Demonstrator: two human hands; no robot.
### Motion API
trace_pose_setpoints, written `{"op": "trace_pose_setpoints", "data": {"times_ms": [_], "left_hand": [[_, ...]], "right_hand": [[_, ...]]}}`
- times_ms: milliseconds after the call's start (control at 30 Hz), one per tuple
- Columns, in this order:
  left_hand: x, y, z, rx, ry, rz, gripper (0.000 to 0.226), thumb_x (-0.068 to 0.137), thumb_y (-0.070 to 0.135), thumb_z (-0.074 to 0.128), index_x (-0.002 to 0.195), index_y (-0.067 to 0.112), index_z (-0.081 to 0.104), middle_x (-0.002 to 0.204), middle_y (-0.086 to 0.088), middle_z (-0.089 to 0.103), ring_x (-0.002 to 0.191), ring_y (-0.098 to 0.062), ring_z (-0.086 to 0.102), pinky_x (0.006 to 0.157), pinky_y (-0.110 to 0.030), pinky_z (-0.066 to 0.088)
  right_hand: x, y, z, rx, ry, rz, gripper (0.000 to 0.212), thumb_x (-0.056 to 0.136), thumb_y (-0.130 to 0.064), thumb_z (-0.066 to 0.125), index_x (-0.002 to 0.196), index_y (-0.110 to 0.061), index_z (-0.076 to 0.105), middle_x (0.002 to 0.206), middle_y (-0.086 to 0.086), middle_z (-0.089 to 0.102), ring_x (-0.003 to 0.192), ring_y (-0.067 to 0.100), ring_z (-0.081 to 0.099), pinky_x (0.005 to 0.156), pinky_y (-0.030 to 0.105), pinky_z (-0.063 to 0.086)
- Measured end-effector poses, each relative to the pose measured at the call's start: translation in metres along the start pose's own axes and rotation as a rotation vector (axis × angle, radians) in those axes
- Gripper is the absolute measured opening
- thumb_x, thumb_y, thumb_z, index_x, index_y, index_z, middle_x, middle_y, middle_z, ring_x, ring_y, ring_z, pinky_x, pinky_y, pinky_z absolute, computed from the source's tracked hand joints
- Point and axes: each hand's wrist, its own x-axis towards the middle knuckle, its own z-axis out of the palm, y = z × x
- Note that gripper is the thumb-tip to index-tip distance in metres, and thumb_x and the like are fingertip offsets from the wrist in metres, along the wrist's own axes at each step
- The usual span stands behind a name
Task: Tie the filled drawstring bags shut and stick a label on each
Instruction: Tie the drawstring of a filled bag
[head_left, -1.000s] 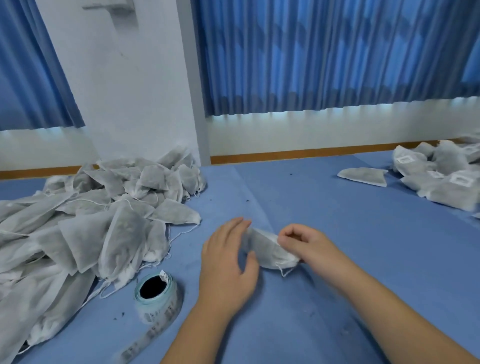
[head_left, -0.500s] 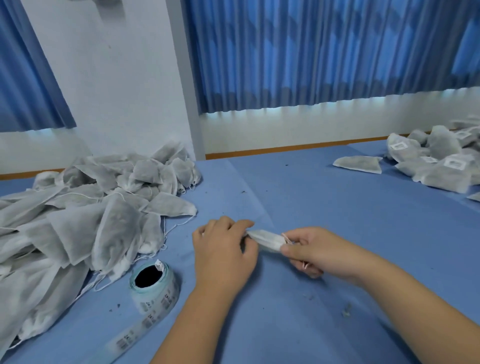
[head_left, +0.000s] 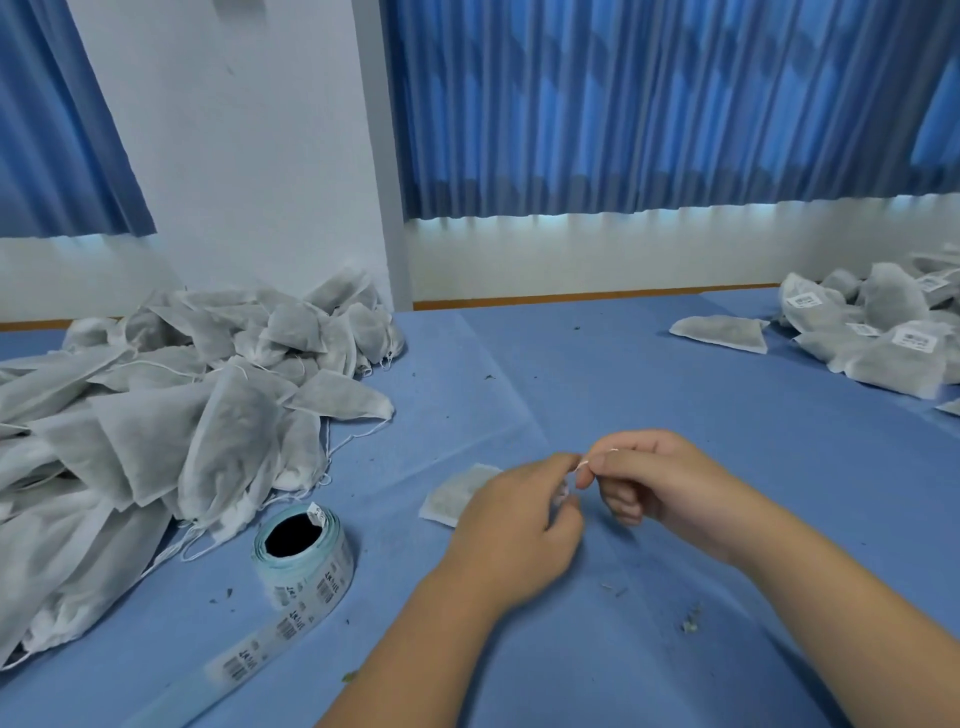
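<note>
The drawstring bag (head_left: 454, 493) lies flat on the blue bench (head_left: 623, 374), right in front of the person and mostly hidden under the left hand (head_left: 514, 525). Only its closed end shows, sticking out to the left of the knuckles. The left hand's fingers are curled, pinching the gathered mouth of the bag. The right hand (head_left: 665, 483) pinches the thin white drawstring (head_left: 583, 464) between thumb and forefinger, with the other fingers tucked in. The 2 hands nearly touch, with only a short run of string between them.

The step looks like tying the knot. To do it well, I would keep the left pinch hard against the gathered fabric so the mouth cannot reopen. I would draw the string out to the right in line with the bag, then snug the knot down against the gathers, not out along the string. The string is thin, so a slow, even pull seems safer than a jerk.

The bag's long axis runs roughly left to right, tilted a little away from the person at its closed end. Its mouth seems to point right, toward the right hand — the opening itself is covered. The roll of labels (head_left: 304, 556) stands near the left hand, ready for the next step.
</note>
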Motion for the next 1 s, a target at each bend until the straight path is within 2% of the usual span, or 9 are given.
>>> {"op": "trace_pose_setpoints", "data": {"times_ms": [167,300,400,500,633,700,800,867,1000], "left_hand": [[-0.003,-0.007,-0.008,-0.097,0.117,-0.112,0.027,0.092,0.044,0.049,0.071,0.028,0.056,0.055,0.011,0.047,0.056,-0.004,0.044,0.057,-0.024,0.034],[0.003,-0.006,-0.023,-0.181,0.247,-0.164,0.031,0.093,0.026,0.061,0.064,0.024,0.051,0.049,0.014,0.046,0.048,-0.003,0.040,0.053,-0.019,0.038],[0.015,-0.003,-0.036,-0.220,0.259,-0.150,0.028,0.093,0.023,0.061,0.066,0.018,0.054,0.048,0.015,0.045,0.047,-0.003,0.040,0.051,-0.014,0.035],[0.025,0.001,-0.039,-0.190,0.178,-0.175,0.026,0.094,0.025,0.059,0.070,0.015,0.058,0.046,0.016,0.044,0.047,-0.002,0.039,0.052,-0.017,0.031],[0.026,0.005,-0.027,-0.104,0.031,-0.161,0.029,0.096,0.032,0.055,0.068,0.022,0.055,0.048,0.019,0.049,0.046,-0.002,0.041,0.056,-0.028,0.038],[0.023,0.008,-0.023,-0.019,0.015,-0.108,0.028,0.096,0.033,0.054,0.070,0.024,0.055,0.052,0.019,0.052,0.051,-0.004,0.044,0.058,-0.032,0.041],[0.017,0.009,-0.023,0.066,0.055,-0.049,0.023,0.097,0.033,0.052,0.076,0.026,0.058,0.061,0.013,0.056,0.063,-0.010,0.051,0.065,-0.036,0.047],[0.013,0.007,-0.026,0.197,0.065,-0.017,0.025,0.098,0.041,0.049,0.081,0.025,0.059,0.068,0.011,0.059,0.070,-0.015,0.056,0.066,-0.036,0.046],[0.008,0.005,-0.032,0.461,0.223,0.058,0.056,0.093,0.066,0.030,0.089,0.022,0.065,0.073,0.007,0.058,0.071,-0.021,0.060,0.057,-0.030,0.036]], "right_hand": [[0.000,0.000,-0.016,0.023,0.127,0.014,0.030,0.092,-0.010,0.057,0.065,-0.010,0.070,0.051,0.003,0.037,0.047,0.017,0.033,0.047,0.024,0.033],[0.002,0.008,-0.035,0.054,0.291,0.047,0.027,0.095,-0.010,0.055,0.073,-0.009,0.071,0.053,0.001,0.038,0.047,0.013,0.034,0.044,0.022,0.034],[0.007,0.016,-0.041,-0.269,0.456,0.095,0.017,0.095,-0.009,0.054,0.089,-0.010,0.070,0.055,-0.001,0.050,0.050,0.014,0.044,0.053,0.023,0.038],[0.010,0.020,-0.032,-0.702,0.548,-0.001,0.023,0.090,-0.005,0.057,0.110,-0.014,0.066,0.093,-0.001,0.062,0.078,0.013,0.055,0.071,0.021,0.039],[0.004,0.011,-0.007,-0.454,0.298,-0.277,0.051,0.088,0.006,0.056,0.123,-0.031,0.056,0.125,-0.013,0.057,0.113,-0.002,0.054,0.095,0.016,0.041],[0.001,0.008,0.009,-0.272,0.072,-0.223,0.054,0.089,0.008,0.053,0.121,-0.036,0.054,0.118,-0.019,0.065,0.111,-0.006,0.058,0.092,0.013,0.044],[-0.004,0.006,0.022,-0.240,-0.087,-0.088,0.042,0.093,0.005,0.048,0.086,-0.031,0.067,0.070,-0.004,0.070,0.067,0.015,0.064,0.063,0.021,0.047],[-0.006,0.003,0.017,-0.300,-0.038,-0.018,0.045,0.095,-0.004,0.047,0.064,-0.029,0.068,0.048,-0.004,0.049,0.046,0.014,0.040,0.048,0.023,0.033],[-0.007,-0.008,0.002,-0.091,0.097,-0.064,0.037,0.089,-0.009,0.051,0.056,-0.019,0.067,0.045,-0.005,0.026,0.042,0.012,0.020,0.044,0.019,0.020]]}}
